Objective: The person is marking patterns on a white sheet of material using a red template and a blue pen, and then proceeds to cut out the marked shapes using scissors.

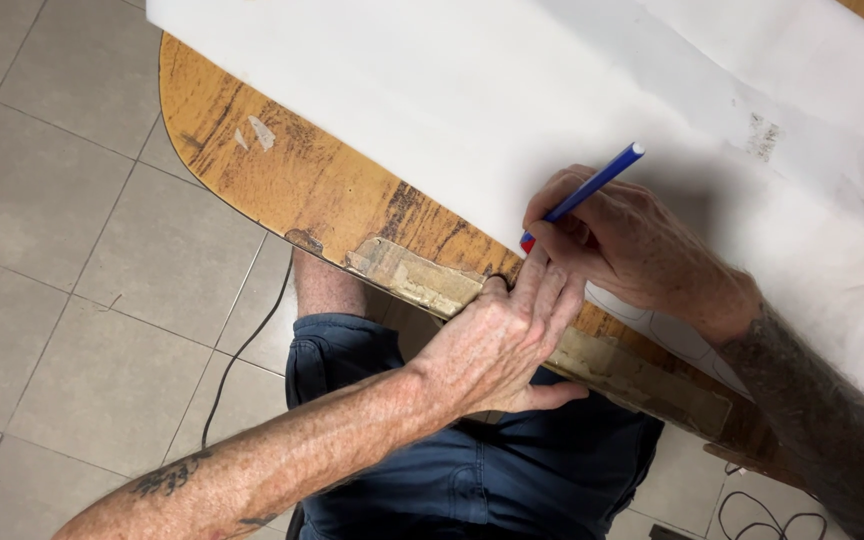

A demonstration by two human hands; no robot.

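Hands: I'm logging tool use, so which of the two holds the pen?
The right hand grips the blue pen; the left hand only presses flat at the table edge.

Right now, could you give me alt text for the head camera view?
A right hand holds a blue pen to a white paper sheet on a worn wooden table, while the left hand rests at the table's edge.

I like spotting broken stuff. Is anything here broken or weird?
Yes. The worn wooden table has a damaged front edge: the surface strip has peeled away, showing rough pale material, just beside the left hand. White scuffs also mark the top near its rounded corner.
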